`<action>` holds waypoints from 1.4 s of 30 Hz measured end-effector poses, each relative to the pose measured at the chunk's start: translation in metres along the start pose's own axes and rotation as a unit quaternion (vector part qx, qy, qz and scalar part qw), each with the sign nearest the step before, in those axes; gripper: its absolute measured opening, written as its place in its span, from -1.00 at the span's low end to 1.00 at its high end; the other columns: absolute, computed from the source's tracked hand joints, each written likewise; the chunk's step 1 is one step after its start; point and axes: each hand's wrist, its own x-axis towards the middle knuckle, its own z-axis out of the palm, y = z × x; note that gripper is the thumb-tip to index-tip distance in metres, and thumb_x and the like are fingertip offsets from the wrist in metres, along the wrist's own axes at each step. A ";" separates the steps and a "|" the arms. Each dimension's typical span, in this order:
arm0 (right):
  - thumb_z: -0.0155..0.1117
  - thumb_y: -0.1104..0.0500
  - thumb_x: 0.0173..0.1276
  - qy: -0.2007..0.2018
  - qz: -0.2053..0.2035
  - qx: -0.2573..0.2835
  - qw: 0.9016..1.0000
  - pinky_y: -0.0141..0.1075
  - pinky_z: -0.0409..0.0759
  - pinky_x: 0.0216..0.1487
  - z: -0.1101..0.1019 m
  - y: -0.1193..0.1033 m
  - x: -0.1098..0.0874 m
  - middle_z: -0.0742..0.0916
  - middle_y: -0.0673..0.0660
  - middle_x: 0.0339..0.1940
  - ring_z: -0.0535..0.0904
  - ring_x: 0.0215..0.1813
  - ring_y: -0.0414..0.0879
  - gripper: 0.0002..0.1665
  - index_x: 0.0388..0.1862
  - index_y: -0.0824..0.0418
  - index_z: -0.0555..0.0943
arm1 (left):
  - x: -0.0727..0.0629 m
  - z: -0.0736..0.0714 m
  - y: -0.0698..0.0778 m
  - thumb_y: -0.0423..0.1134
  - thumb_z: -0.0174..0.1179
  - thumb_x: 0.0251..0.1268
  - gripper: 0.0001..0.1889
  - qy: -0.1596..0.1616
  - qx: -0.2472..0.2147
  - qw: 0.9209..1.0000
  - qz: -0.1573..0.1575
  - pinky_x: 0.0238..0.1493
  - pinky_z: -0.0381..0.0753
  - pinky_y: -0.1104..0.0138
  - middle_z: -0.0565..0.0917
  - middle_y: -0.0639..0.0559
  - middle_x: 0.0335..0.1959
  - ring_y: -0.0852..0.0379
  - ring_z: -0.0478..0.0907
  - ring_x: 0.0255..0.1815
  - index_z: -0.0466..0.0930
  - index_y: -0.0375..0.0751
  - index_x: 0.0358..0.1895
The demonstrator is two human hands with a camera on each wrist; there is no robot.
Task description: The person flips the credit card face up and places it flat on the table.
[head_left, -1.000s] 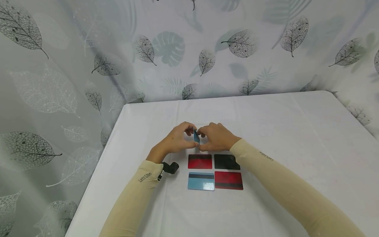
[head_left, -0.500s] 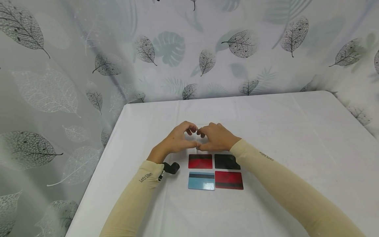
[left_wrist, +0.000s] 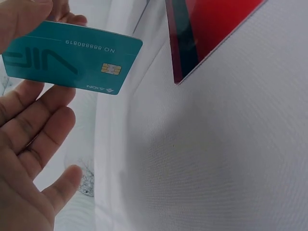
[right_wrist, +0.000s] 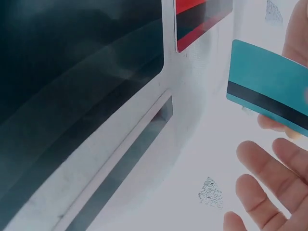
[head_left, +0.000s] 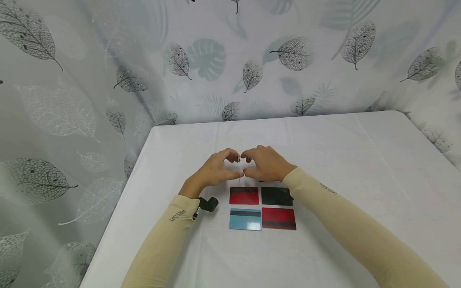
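Pinching hand, left wrist view: our left hand (left_wrist: 29,139) grips the teal card (left_wrist: 91,60) near opposite edges, presumably leaving its print clear; its far end's covered.
Loose fingers, right wrist view: our right hand (right_wrist: 280,177) sits wide, holding nothing; the striped card (right_wrist: 120,168) is cut off.
Edge-on card, head view: between our hands, table contact unclear; four flat cards (head_left: 244,196), perhaps spaced against overlap.

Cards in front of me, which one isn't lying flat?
The teal card with the gold chip: your left hand pinches it upright, off the white table, while the other visible cards lie flat.
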 end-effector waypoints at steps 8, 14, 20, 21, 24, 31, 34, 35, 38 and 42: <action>0.18 -0.09 0.29 0.036 -0.028 0.046 0.998 0.12 0.51 0.18 -0.004 0.000 0.000 0.73 0.16 0.13 0.60 0.12 0.07 -0.29 0.40 0.12 0.54 | 0.003 0.002 -0.002 -0.06 0.48 0.22 -0.39 0.000 0.015 1.000 0.007 0.32 0.51 -0.04 0.65 -0.02 0.09 -0.05 0.54 0.23 0.51 -0.26 0.26; 0.25 -0.12 0.25 0.036 -0.038 0.039 0.998 0.08 0.53 0.14 -0.006 -0.001 -0.001 0.74 0.16 0.12 0.59 0.11 0.07 -0.32 0.32 0.13 0.60 | 0.003 0.004 -0.001 -0.01 0.46 0.23 -0.43 0.000 0.035 0.999 -0.003 0.31 0.51 -0.03 0.64 0.02 0.09 0.00 0.53 0.21 0.53 -0.17 0.22; 0.29 -0.14 0.25 0.043 -0.050 0.014 0.998 0.04 0.55 0.10 -0.004 0.000 -0.001 0.74 0.12 0.07 0.58 0.06 0.02 -0.39 0.22 0.11 0.64 | 0.003 0.005 0.001 0.00 0.46 0.23 -0.41 0.004 0.049 0.999 -0.005 0.30 0.54 -0.03 0.63 -0.01 0.12 -0.01 0.52 0.21 0.52 -0.17 0.26; 0.30 -0.14 0.25 0.044 -0.051 0.013 0.998 0.04 0.55 0.11 -0.004 0.000 -0.001 0.75 0.12 0.07 0.58 0.06 0.02 -0.40 0.21 0.11 0.65 | 0.003 0.005 0.001 0.00 0.47 0.23 -0.40 0.004 0.049 0.999 -0.005 0.30 0.54 -0.03 0.63 -0.02 0.13 -0.02 0.52 0.22 0.52 -0.16 0.26; 0.32 -0.15 0.25 0.047 -0.055 0.011 0.997 0.05 0.55 0.10 -0.005 -0.001 -0.001 0.75 0.10 0.05 0.59 0.06 0.02 -0.40 0.19 0.12 0.66 | 0.002 0.006 0.001 0.00 0.47 0.22 -0.38 0.002 0.046 0.999 -0.007 0.29 0.55 -0.03 0.62 -0.04 0.15 -0.02 0.51 0.23 0.52 -0.18 0.28; 0.37 -0.18 0.23 0.054 -0.059 0.004 0.997 0.04 0.58 0.08 -0.005 -0.002 -0.002 0.75 0.09 0.01 0.60 0.02 0.04 -0.38 0.15 0.17 0.67 | 0.002 0.006 -0.001 -0.04 0.48 0.20 -0.42 -0.002 0.042 0.999 0.007 0.31 0.53 0.00 0.61 -0.02 0.13 0.00 0.49 0.24 0.52 -0.15 0.23; 0.39 -0.18 0.22 0.052 -0.054 0.008 0.997 0.02 0.58 0.09 -0.006 -0.001 -0.003 0.75 0.11 -0.01 0.60 0.01 0.04 -0.37 0.14 0.18 0.67 | 0.003 0.006 -0.003 -0.05 0.48 0.18 -0.43 -0.004 0.039 0.999 0.013 0.32 0.51 0.01 0.62 -0.01 0.11 0.01 0.49 0.22 0.53 -0.16 0.21; 0.39 -0.17 0.21 0.052 -0.053 0.009 0.997 0.01 0.58 0.09 -0.006 -0.001 -0.004 0.75 0.11 -0.01 0.60 0.00 0.04 -0.38 0.13 0.19 0.67 | 0.002 0.006 -0.003 -0.06 0.48 0.18 -0.44 -0.005 0.037 0.999 0.013 0.32 0.51 0.01 0.61 -0.01 0.11 0.02 0.49 0.22 0.53 -0.16 0.21; 0.36 -0.14 0.21 0.052 -0.052 0.015 0.997 0.01 0.58 0.07 -0.006 0.000 -0.005 0.74 0.10 -0.03 0.59 -0.01 0.03 -0.41 0.11 0.19 0.67 | 0.002 0.006 -0.004 -0.06 0.47 0.18 -0.43 -0.009 0.034 0.999 0.011 0.32 0.50 0.02 0.61 -0.02 0.11 0.03 0.49 0.21 0.53 -0.18 0.21; 0.34 -0.11 0.21 0.049 -0.050 0.028 0.997 0.00 0.59 0.06 -0.006 0.003 -0.006 0.74 0.09 -0.04 0.59 -0.02 0.03 -0.43 0.10 0.19 0.67 | 0.001 0.005 -0.005 -0.05 0.46 0.18 -0.43 -0.016 0.034 0.999 0.007 0.32 0.51 0.02 0.61 -0.04 0.13 0.01 0.49 0.22 0.53 -0.19 0.22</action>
